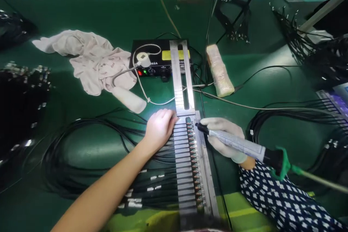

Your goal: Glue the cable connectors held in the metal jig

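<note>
My right hand (227, 136), in a white glove, is closed round a glue dispensing syringe (239, 144). A green adapter (282, 168) and a pale hose join its rear end. Its black tip points at the upper end of a long slotted metal fixture (182, 159). Along the fixture lies a row of small connectors (194, 150) with black cables (130, 130) running out to the left. My bare left hand (160, 128) rests at the fixture's upper left edge, over the cables, fingers curled. What its fingertips grip is hidden.
Behind the fixture stands a black control box (149, 69) with lit indicators, under a slotted metal bar (178, 79). A crumpled cloth (95, 58) lies left, a wrapped block (219, 70) right. Cable bundles (23, 116) fill the far left; more cables (290, 25) lie back right.
</note>
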Action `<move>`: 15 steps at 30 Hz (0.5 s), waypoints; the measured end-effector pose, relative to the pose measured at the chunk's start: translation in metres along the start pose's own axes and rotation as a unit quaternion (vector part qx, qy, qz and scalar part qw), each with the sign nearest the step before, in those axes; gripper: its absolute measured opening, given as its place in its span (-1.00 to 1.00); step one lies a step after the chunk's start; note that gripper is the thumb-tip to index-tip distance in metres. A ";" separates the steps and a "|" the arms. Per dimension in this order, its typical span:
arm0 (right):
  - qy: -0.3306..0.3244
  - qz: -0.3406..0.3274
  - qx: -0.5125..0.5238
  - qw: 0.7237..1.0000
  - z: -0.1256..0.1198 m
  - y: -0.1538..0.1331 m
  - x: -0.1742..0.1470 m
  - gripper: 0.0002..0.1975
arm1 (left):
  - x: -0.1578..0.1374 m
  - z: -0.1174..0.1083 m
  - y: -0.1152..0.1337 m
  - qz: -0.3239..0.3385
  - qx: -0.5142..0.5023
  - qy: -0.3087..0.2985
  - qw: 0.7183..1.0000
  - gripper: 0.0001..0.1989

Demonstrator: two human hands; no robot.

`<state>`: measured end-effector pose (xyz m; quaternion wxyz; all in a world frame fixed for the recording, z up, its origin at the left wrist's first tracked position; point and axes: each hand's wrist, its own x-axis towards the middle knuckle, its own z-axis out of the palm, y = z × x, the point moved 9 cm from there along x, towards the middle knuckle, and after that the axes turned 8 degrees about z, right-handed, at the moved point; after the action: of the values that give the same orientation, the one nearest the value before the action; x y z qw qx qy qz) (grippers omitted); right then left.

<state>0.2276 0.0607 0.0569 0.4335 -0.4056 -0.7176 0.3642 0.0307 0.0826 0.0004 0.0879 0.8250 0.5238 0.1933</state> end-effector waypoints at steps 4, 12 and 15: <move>0.002 -0.036 -0.010 0.999 -0.001 -0.006 0.001 -0.70 | -0.001 -0.006 0.002 0.018 0.000 0.014 1.000 -0.74; 0.017 -0.050 -0.006 0.999 0.000 -0.003 0.004 -0.66 | -0.002 -0.010 0.005 0.029 -0.001 0.022 0.999 -0.80; 0.018 -0.035 0.002 0.999 0.000 0.000 0.003 -0.67 | -0.003 -0.010 0.004 0.029 -0.008 0.022 0.999 -0.80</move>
<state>0.2270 0.0634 0.0583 0.4600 -0.3860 -0.7224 0.3427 0.0292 0.0776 0.0103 0.0768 0.8348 0.4996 0.2183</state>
